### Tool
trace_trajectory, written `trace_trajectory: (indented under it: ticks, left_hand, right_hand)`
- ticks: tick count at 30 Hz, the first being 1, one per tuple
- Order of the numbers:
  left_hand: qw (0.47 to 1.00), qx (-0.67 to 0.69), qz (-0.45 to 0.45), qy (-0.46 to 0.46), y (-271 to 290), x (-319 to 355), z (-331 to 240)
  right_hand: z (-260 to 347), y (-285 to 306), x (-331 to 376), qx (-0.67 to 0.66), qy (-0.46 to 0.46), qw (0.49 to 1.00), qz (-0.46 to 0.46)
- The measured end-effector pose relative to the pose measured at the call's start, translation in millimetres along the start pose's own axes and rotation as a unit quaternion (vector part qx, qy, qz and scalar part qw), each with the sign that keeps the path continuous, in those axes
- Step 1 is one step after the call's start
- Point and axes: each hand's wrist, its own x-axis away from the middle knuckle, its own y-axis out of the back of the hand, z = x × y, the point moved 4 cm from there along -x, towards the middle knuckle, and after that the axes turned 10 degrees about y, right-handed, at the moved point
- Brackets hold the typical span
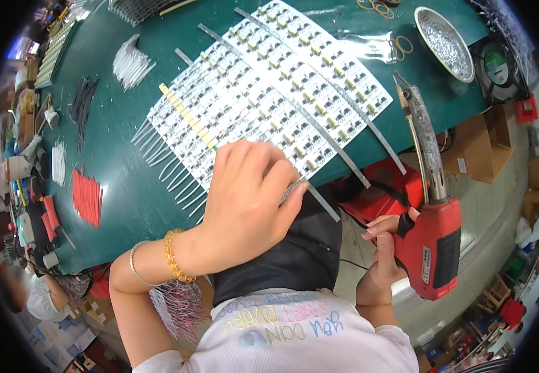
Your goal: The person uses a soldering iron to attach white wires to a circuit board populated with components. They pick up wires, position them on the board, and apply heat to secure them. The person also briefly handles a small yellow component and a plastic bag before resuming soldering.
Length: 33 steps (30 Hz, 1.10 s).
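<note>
My left hand (247, 193) lies over the near edge of a white circuit board panel (275, 93), its fingers bent down and closed. Something grey shows between thumb and forefinger, but the fingertips are hidden. Grey flat strips (325, 127) run slantwise across the panel, and a cream strip (185, 115) reaches down to the hand. Short grey wires (173, 171) stick out along the panel's left edge. In my right hand (384, 258) is a red soldering gun (437, 248), held upright off the table's right side, its tip pointing away from me.
On the green table (126, 115) lie white wires (131, 62), black wires (83, 105), red wires (87, 198) and a red-handled screwdriver (55, 217). An oval metal dish (443, 43) and a black fan (499, 68) stand far right. Another person (39, 292) sits at lower left.
</note>
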Motion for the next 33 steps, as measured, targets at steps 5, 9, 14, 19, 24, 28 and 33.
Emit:
trace_trajectory:
  ticks: [5,9,14,19,24,28,33]
  left_hand:
    - [0.999,-0.05,0.009,-0.019,19,-11,1]
    - [0.993,-0.086,0.073,-0.019,16,-23,15]
    - [0.992,-0.084,0.086,-0.039,5,-19,28]
    - [0.994,-0.054,0.077,-0.049,10,-6,31]
    - [0.995,-0.037,0.078,-0.053,14,5,33]
    - [0.996,-0.032,0.073,-0.035,18,0,34]
    - [0.99,-0.106,0.082,-0.036,18,-13,42]
  right_hand:
    - [-7,-1,-3,-0.026,0.013,0.999,0.012]
    - [-10,0,-1,-0.026,-0.013,1.0,0.009]
    - [-6,-3,-2,-0.011,-0.023,0.999,-0.027]
    - [-8,-9,-2,0.1,-0.058,0.993,-0.008]
    - [-9,-22,4,0.109,-0.029,0.994,0.001]
    - [-6,-28,6,0.151,0.0,0.988,0.042]
    - [-5,-33,6,0.168,0.002,0.984,0.051]
